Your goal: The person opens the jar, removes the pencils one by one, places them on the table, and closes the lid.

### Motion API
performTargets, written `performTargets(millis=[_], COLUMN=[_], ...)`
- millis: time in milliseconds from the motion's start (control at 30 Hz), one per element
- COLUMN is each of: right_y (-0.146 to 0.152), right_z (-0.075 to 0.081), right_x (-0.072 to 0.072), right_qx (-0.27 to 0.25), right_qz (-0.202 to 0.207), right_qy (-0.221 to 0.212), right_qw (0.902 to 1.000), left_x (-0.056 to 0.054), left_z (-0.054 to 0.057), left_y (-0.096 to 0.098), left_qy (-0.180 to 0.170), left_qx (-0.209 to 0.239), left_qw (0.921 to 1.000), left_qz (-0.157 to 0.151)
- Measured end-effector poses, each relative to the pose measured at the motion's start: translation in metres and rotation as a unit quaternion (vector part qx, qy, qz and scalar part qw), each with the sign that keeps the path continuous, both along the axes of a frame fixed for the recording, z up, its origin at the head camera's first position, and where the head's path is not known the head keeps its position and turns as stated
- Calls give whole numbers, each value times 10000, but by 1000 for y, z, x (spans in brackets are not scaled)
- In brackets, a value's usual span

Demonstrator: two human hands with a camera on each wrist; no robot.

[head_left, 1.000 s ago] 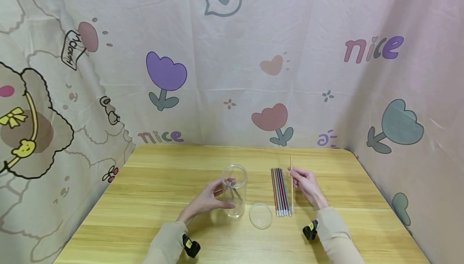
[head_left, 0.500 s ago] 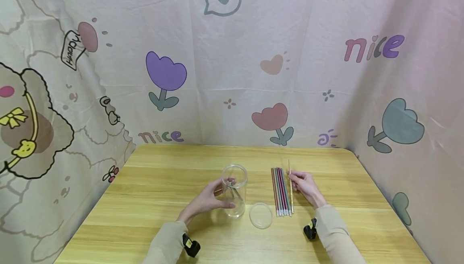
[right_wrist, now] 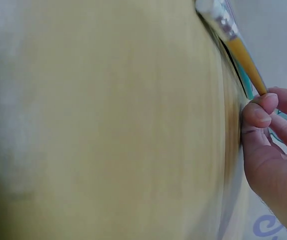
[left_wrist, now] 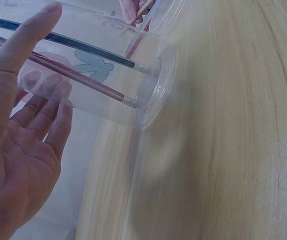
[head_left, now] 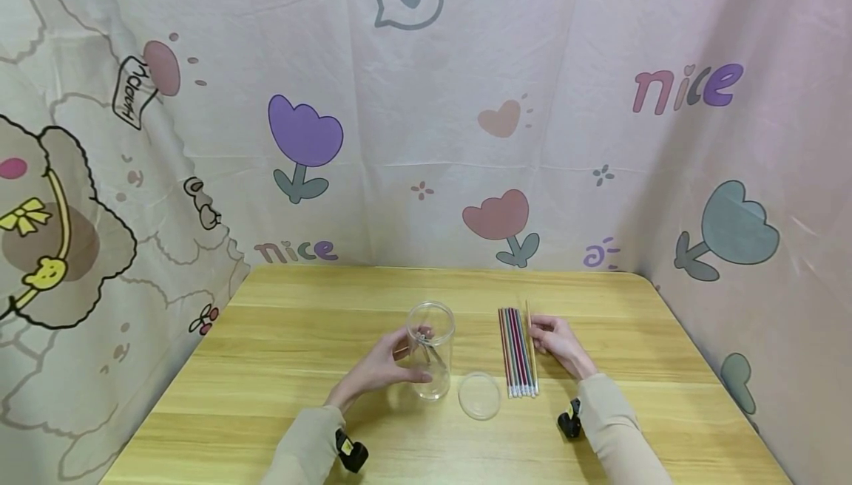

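Note:
My left hand (head_left: pixel 382 363) grips a clear plastic jar (head_left: pixel 439 384) that stands without a lid on the table. The left wrist view shows a dark pencil (left_wrist: pixel 96 50) and a few others, reddish and silvery (left_wrist: pixel 86 80), leaning inside it, ferrule ends at the bottom. Between thumb and fingertips, my right hand (head_left: pixel 559 343) pinches a yellow pencil (right_wrist: pixel 246 60) near its middle. That pencil lies along the right side of a row of several coloured pencils (head_left: pixel 515 352), its white eraser end toward me. Whether it touches the row is unclear.
A round clear lid (head_left: pixel 479 396) lies flat between the jar and the pencil row. The wood-grain table (head_left: pixel 319 322) ends at the back against a printed cloth (head_left: pixel 399 137), which hangs at both sides too.
My right hand has brought the yellow pencil down and to the left, close alongside the row. The left hand and the jar have stayed in place.

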State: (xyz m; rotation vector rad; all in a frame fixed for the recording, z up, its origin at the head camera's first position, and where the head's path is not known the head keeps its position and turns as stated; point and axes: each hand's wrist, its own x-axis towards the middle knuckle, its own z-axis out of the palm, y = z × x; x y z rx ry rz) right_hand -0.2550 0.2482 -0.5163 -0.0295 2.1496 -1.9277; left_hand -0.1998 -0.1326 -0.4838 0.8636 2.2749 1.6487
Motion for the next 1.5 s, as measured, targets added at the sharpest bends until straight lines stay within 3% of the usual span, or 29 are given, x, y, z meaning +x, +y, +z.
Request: performTargets(millis=[333, 633, 1100, 1500], right_y=[-1, -4, -9, -10], right_z=[-1, -3, -1, 1], right_x=[-1, -1, -1, 1], right_qx=[176, 633, 1130, 1045], right_qz=[121, 65, -302, -235], right_qy=[193, 394, 340, 353], right_qw=[9996, 9972, 9926, 9936], left_x=[0, 0, -1, 1], left_z=[-1, 0, -1, 1], left_y=[0, 0, 0, 0], left_qy=[-9, -45, -67, -52], left_qx=[-30, -30, -17, 20], left_qw=[10000, 10000, 9999, 10000], left_qz=[33, 35, 108, 76])
